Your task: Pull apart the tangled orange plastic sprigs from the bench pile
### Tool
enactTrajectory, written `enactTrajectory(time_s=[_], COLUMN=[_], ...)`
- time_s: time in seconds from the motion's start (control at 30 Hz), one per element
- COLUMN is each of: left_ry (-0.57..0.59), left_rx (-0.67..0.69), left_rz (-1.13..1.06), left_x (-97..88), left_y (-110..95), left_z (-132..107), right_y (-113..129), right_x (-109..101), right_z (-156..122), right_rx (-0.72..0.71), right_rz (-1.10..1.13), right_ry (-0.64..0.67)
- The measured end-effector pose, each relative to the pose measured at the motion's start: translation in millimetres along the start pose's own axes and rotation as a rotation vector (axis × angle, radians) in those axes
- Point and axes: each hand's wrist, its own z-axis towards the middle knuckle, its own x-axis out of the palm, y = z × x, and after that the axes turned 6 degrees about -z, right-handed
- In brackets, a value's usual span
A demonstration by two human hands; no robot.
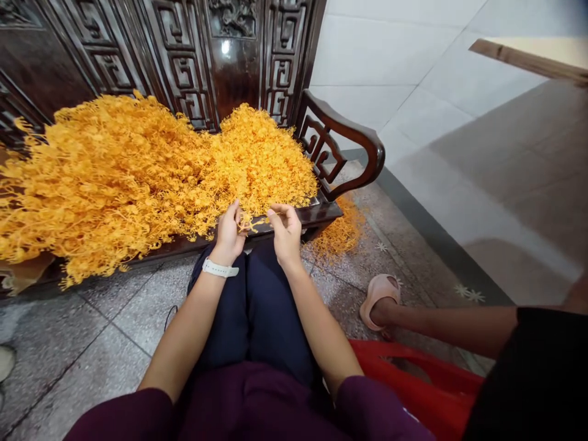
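Left hand | right hand | both pinching a small orange sprig (fingertips only) | sprig just above front edge of carved wooden bench | heaped orange sprigs along bench seat

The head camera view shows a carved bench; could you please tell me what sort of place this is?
Most likely a room in a home used for handwork: a carved dark wood bench, heaped orange sprigs, and a speckled tiled floor.
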Motion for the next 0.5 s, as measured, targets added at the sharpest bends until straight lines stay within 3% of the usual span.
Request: enactTrajectory(time_s=[0.07, 0.2, 0.27, 0.37, 0.5], left_ry=[0.038, 0.035, 0.045, 0.067, -0.011], left_rx=[0.122, 0.284, 0.323, 0.305, 0.284], left_rz=[0.108, 0.255, 0.26, 0.26, 0.268], left_x=[-0.6, 0.7, 1.1, 1.0, 1.0], left_y=[3.7, 6.1, 5.6, 3.9, 2.5], left_z=[-1.8, -2.2, -1.2, -2.1, -4.6], right_y=[2.0, 4.7, 3.5, 1.5, 0.6], right_x=[0.0, 0.1, 0.1, 0.5, 2.8], right_z=[-3.3, -5.5, -5.1, -5.9, -7.8], right_rx=[-0.013, 0.08, 0.057, 0.007, -0.047], right_rz=[0.004, 0.059, 0.057, 0.033, -0.007], right_ry=[0.04, 0.328, 0.423, 0.455, 0.456])
